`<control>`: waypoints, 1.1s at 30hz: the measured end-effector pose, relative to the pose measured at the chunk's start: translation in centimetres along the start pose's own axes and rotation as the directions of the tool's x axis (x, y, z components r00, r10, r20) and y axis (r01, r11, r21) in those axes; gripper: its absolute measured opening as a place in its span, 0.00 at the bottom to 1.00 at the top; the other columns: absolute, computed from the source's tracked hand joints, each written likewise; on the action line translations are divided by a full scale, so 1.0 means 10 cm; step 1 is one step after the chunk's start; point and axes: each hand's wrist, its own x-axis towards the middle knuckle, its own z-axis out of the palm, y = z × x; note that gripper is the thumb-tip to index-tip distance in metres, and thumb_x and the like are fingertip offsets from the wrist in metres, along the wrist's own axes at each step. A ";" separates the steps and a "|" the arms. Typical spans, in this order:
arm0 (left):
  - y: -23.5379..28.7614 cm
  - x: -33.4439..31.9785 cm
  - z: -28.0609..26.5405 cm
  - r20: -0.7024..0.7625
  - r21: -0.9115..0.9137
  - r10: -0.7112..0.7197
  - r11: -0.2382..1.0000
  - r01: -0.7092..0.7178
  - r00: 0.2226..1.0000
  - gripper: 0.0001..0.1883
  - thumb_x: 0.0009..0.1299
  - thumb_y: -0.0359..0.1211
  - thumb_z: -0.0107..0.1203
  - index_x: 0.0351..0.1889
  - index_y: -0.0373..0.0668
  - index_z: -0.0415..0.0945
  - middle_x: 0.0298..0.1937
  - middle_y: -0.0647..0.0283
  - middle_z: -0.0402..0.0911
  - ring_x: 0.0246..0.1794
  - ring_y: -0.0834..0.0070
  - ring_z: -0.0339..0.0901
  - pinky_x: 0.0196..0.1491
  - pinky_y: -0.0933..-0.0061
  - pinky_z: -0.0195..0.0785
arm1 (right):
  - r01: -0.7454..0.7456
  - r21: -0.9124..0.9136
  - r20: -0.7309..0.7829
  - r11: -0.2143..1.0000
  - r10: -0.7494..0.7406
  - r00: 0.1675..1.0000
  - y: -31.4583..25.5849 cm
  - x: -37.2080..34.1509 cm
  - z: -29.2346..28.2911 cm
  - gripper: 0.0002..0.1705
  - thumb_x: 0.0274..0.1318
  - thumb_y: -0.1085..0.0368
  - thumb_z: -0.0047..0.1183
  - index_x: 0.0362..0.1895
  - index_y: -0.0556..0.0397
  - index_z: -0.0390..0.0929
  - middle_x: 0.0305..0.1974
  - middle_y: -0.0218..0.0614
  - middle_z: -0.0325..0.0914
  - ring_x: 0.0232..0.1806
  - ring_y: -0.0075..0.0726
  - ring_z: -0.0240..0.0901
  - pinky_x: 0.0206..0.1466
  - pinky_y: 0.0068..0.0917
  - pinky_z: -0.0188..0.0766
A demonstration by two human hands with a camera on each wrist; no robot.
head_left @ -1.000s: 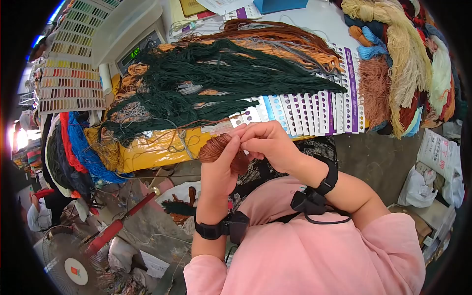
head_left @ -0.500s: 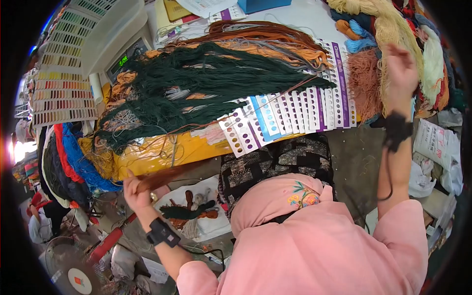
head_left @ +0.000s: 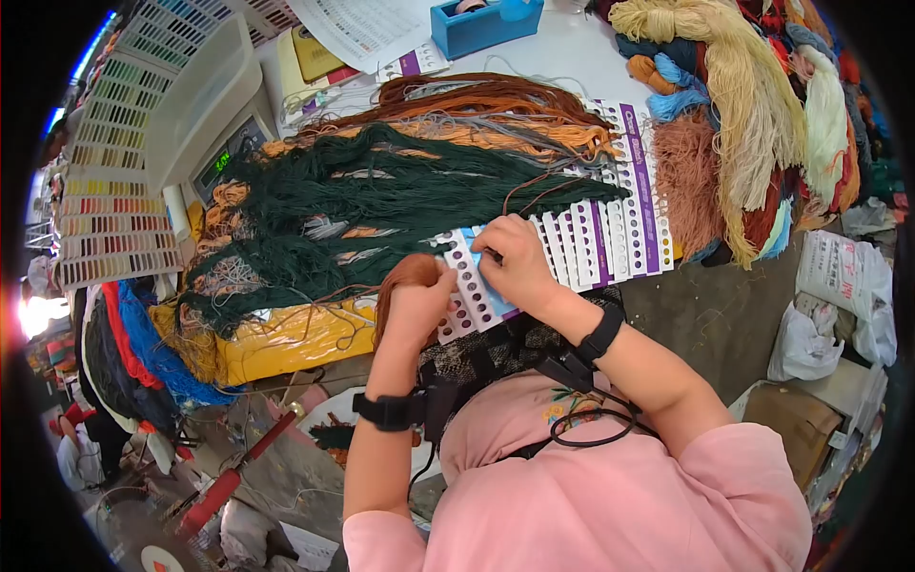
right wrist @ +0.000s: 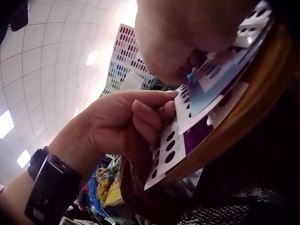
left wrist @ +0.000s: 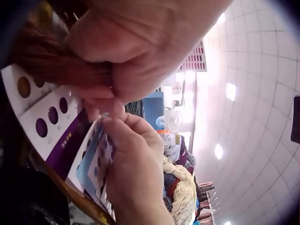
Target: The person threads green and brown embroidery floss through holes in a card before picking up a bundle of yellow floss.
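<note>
A skein of brown thread (head_left: 405, 276) bunches in my left hand (head_left: 426, 307), which grips it at the near edge of the table. My left fingertips touch the white and purple punched cards (right wrist: 171, 147) in the right wrist view. My right hand (head_left: 519, 265) is just to the right, over a light blue card (right wrist: 202, 96), with its fingers curled together. A brown strand (head_left: 515, 194) loops up from behind its knuckles. In the left wrist view the fingertips of both hands meet at the cards, and what the right fingers pinch is mostly hidden.
Dark green yarn (head_left: 400, 191) covers the table's middle, with orange and brown hanks behind. A scale (head_left: 229, 157) stands at the left beside a colour chart (head_left: 110, 181). Cream yarn (head_left: 753, 105) lies at the right. A blue tape dispenser (head_left: 486, 27) stands at the back.
Half a second ago my hands were far apart, the left low with the skein, the right out by the cream yarn. Both are back together at the cards.
</note>
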 end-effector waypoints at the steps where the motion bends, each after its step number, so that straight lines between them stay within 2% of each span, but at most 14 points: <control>1: 0.05 -0.04 -0.03 0.006 -0.037 -0.016 0.999 0.016 1.000 0.06 0.60 0.31 0.52 0.28 0.37 0.72 0.21 0.68 0.73 0.14 0.86 0.66 0.16 0.87 0.56 | 0.006 0.000 -0.020 1.000 -0.006 1.000 -0.01 -0.02 -0.01 0.10 0.30 0.72 0.53 0.26 0.51 0.73 0.27 0.33 0.68 0.33 0.39 0.63 0.37 0.34 0.56; 6: -0.08 0.08 0.02 0.029 -0.336 -0.024 0.941 0.032 0.999 0.05 0.61 0.29 0.49 0.31 0.38 0.72 0.16 0.69 0.69 0.11 0.86 0.61 0.14 0.85 0.51 | 0.146 0.000 0.086 0.989 -0.146 0.986 -0.15 -0.12 0.00 0.21 0.27 0.65 0.56 0.35 0.53 0.73 0.37 0.36 0.67 0.36 0.41 0.61 0.41 0.33 0.57; 9: -0.15 0.11 0.05 0.005 -0.266 -0.033 0.963 0.033 0.999 0.05 0.62 0.30 0.49 0.33 0.39 0.72 0.19 0.67 0.72 0.12 0.86 0.62 0.15 0.86 0.53 | 0.100 0.094 0.077 0.991 -0.107 0.991 -0.09 -0.10 0.00 0.22 0.27 0.65 0.56 0.35 0.54 0.72 0.36 0.37 0.67 0.36 0.41 0.61 0.41 0.33 0.57; 12: -0.16 0.06 -0.04 -0.182 -0.300 0.150 0.933 -0.200 0.972 0.06 0.64 0.31 0.46 0.35 0.39 0.72 0.23 0.65 0.75 0.12 0.89 0.61 0.15 0.89 0.52 | 0.062 0.086 0.056 0.994 -0.067 0.996 -0.12 -0.10 0.01 0.15 0.31 0.68 0.54 0.32 0.52 0.73 0.33 0.36 0.66 0.36 0.41 0.62 0.40 0.32 0.56; 14: -0.04 -0.09 -0.28 0.110 -0.761 0.022 0.645 0.071 0.994 0.07 0.65 0.29 0.43 0.38 0.39 0.70 0.27 0.61 0.76 0.11 0.92 0.58 0.14 0.91 0.49 | 0.069 0.092 0.031 0.993 -0.072 0.997 -0.09 -0.13 0.04 0.12 0.33 0.70 0.53 0.30 0.52 0.73 0.31 0.36 0.67 0.36 0.41 0.62 0.39 0.32 0.56; 16: 0.01 -0.16 -0.43 0.394 -0.903 0.120 0.237 0.359 0.911 0.10 0.67 0.27 0.38 0.42 0.39 0.69 0.26 0.63 0.75 0.10 0.96 0.52 0.13 0.94 0.47 | 0.097 0.117 0.041 0.988 -0.103 0.994 -0.01 -0.14 0.07 0.11 0.35 0.73 0.51 0.30 0.51 0.73 0.29 0.35 0.67 0.35 0.41 0.63 0.39 0.32 0.57; 20: 0.11 -0.07 -0.24 0.401 -0.463 0.019 0.867 0.184 0.916 0.08 0.63 0.29 0.45 0.39 0.39 0.71 0.21 0.70 0.71 0.10 0.91 0.54 0.13 0.91 0.46 | 0.068 0.305 0.019 0.950 -0.077 0.997 0.07 -0.15 0.03 0.16 0.35 0.74 0.52 0.35 0.52 0.73 0.29 0.35 0.68 0.34 0.39 0.64 0.41 0.31 0.58; 23: 0.22 -0.12 -0.14 0.206 0.072 0.049 0.995 -0.065 0.977 0.10 0.59 0.33 0.53 0.37 0.40 0.72 0.20 0.69 0.70 0.12 0.88 0.60 0.15 0.88 0.50 | 0.074 0.229 0.035 0.971 -0.085 0.996 0.04 -0.14 0.03 0.22 0.33 0.71 0.55 0.40 0.51 0.71 0.32 0.35 0.66 0.36 0.40 0.63 0.43 0.33 0.56; 24: 0.34 -0.26 -0.28 -0.038 -0.009 0.007 1.000 -0.008 0.999 0.13 0.56 0.37 0.57 0.35 0.41 0.72 0.20 0.68 0.72 0.15 0.86 0.63 0.17 0.87 0.54 | 0.090 0.107 0.062 0.990 -0.097 0.993 -0.08 -0.13 0.00 0.24 0.31 0.69 0.56 0.42 0.51 0.70 0.33 0.36 0.66 0.37 0.40 0.62 0.43 0.33 0.56; 25: 0.40 -0.29 -0.71 0.058 -0.124 -0.132 0.983 0.138 0.990 0.15 0.58 0.39 0.55 0.39 0.43 0.69 0.27 0.67 0.76 0.15 0.89 0.61 0.17 0.89 0.55 | 0.108 -0.014 0.091 0.994 -0.106 0.990 -0.16 -0.13 -0.02 0.26 0.30 0.68 0.57 0.43 0.51 0.69 0.34 0.36 0.65 0.38 0.40 0.61 0.44 0.34 0.55; 27: 0.52 -0.53 -1.57 -0.285 -0.384 -0.027 0.919 -0.088 0.958 0.10 0.63 0.33 0.48 0.40 0.41 0.67 0.24 0.69 0.71 0.13 0.90 0.59 0.14 0.90 0.52 | 0.076 -0.060 0.130 0.995 -0.068 0.989 -0.15 -0.16 0.02 0.31 0.27 0.64 0.59 0.45 0.49 0.66 0.36 0.35 0.62 0.40 0.40 0.59 0.46 0.35 0.52; 29: -0.14 -0.50 -3.13 -0.297 -0.820 0.054 0.497 -0.283 0.953 0.09 0.66 0.29 0.42 0.41 0.35 0.67 0.24 0.69 0.70 0.10 0.93 0.57 0.12 0.93 0.51 | 0.047 -0.089 0.126 0.995 -0.036 0.991 -0.19 -0.14 0.02 0.31 0.27 0.64 0.60 0.44 0.50 0.68 0.36 0.35 0.63 0.40 0.40 0.59 0.46 0.34 0.52; 30: -0.52 -0.57 -3.74 -0.320 -0.768 0.132 0.544 -0.338 0.938 0.12 0.66 0.31 0.43 0.45 0.33 0.66 0.23 0.70 0.70 0.10 0.93 0.56 0.11 0.92 0.49 | 0.049 -0.091 0.131 0.995 -0.037 0.991 -0.19 -0.14 0.02 0.31 0.27 0.64 0.60 0.44 0.50 0.68 0.36 0.35 0.63 0.41 0.40 0.59 0.47 0.34 0.52; 33: -0.07 -0.93 -2.53 -0.307 -0.698 0.045 0.669 -0.257 0.951 0.15 0.66 0.32 0.44 0.48 0.33 0.65 0.23 0.71 0.71 0.10 0.93 0.56 0.11 0.92 0.47 | 0.062 -0.083 0.127 0.995 -0.052 0.991 -0.18 -0.16 0.04 0.30 0.26 0.65 0.60 0.44 0.49 0.68 0.37 0.34 0.63 0.42 0.40 0.58 0.47 0.33 0.51</control>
